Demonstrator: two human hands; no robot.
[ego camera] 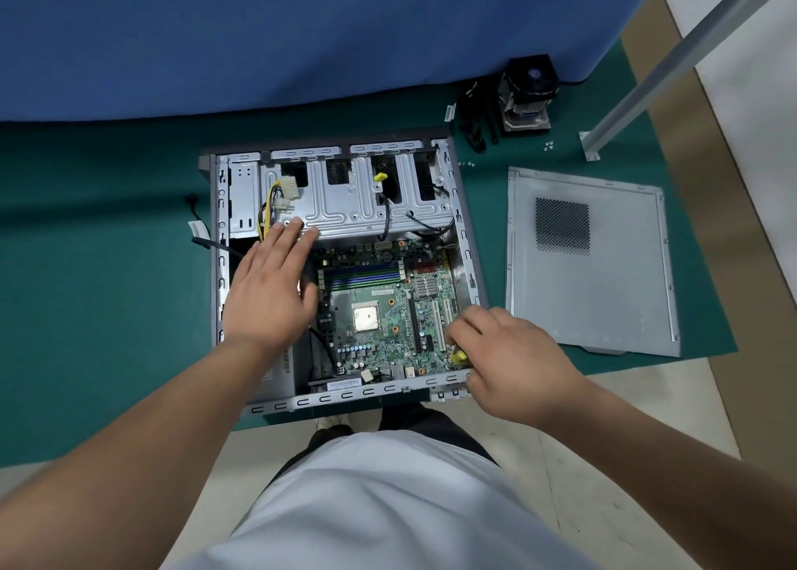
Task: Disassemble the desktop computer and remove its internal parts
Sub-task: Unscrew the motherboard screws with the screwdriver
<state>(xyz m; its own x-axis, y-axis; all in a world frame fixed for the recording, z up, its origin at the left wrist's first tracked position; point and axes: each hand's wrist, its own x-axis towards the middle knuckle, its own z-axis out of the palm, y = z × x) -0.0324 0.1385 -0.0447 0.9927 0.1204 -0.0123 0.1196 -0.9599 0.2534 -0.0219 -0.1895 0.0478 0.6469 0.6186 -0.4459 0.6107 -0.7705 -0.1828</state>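
An open desktop case [468, 241] lies on its side on a green mat. Inside it sits the green motherboard [388, 310] with a bare CPU [365, 317] at its middle and RAM sticks [362, 277] above. A grey drive cage [358, 203] fills the far half, with yellow and black power cables [269, 207] at its left. My left hand [269, 287] is flat with straight fingers, fingertips at the cage's lower left edge. My right hand [504, 358] has curled fingers over the board's near right corner and pinches a yellow connector [458, 357].
The removed side panel [591, 263] lies to the right of the case. A CPU cooler with fan [528, 93] and black cables [474, 116] sit at the back right, with small screws [548, 146] near them. A metal post [673, 64] slants at the right. A blue cloth [302, 30] covers the back.
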